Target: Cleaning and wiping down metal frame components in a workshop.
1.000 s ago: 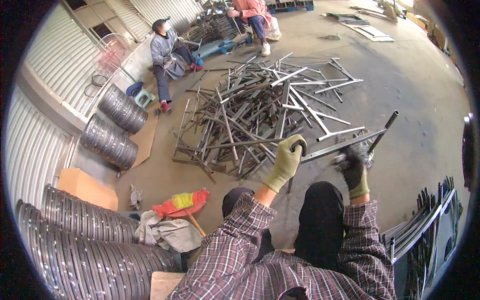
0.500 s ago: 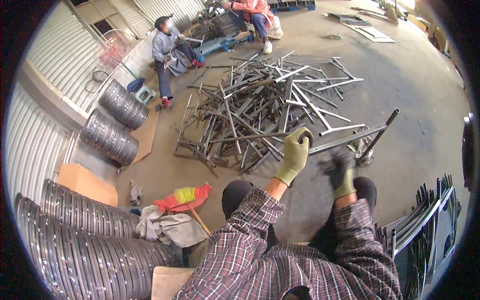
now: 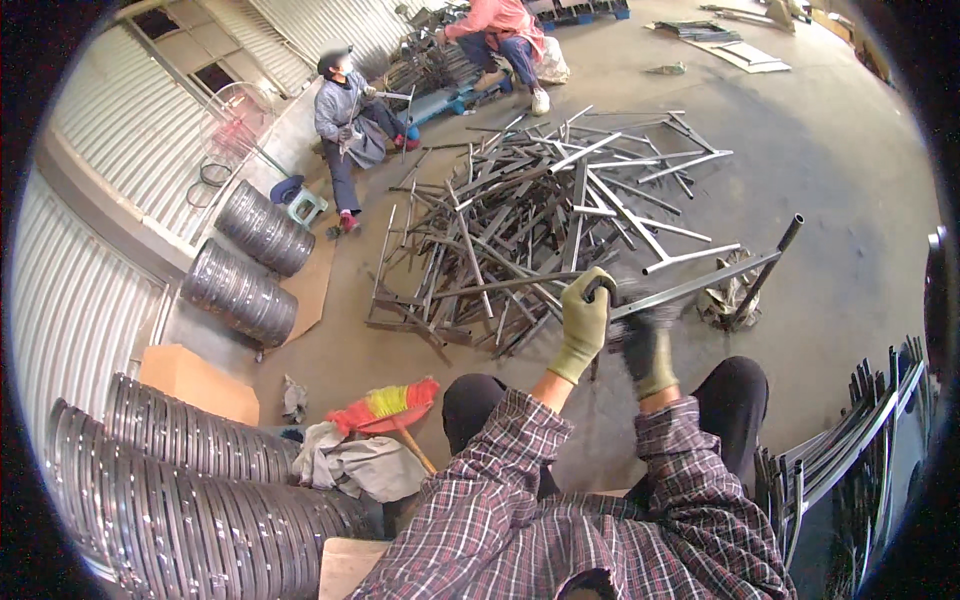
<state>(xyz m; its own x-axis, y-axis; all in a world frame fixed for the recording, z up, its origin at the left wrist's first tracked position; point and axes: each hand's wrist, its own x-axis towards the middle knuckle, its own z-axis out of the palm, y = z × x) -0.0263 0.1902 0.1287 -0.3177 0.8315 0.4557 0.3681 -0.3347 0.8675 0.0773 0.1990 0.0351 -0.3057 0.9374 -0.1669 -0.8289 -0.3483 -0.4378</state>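
My left hand (image 3: 586, 322), in a yellow-green glove with a dark palm, is closed round a metal tube frame (image 3: 695, 284) in front of my knees. Its flat bar runs out to the right and ends in a dark round crosspiece. My right hand (image 3: 650, 352), gloved alike, is at the underside of the bar close to my left hand. Motion smears its fingers, so whether it holds anything does not show. Beyond the frame lies a big tangled pile of similar metal frames (image 3: 575, 205).
Stacked dark metal hoops (image 3: 190, 520) lie at the left, near a grey cloth (image 3: 365, 465) and a red-yellow broom (image 3: 385, 403). More metal frames (image 3: 850, 430) lean at the right. Two people sit beyond the pile, one in grey (image 3: 345, 110), one in pink (image 3: 500, 25).
My right hand has moved left along the bar, closer to my left hand. The left hand keeps its grip on the frame. The whole view has shifted slightly.
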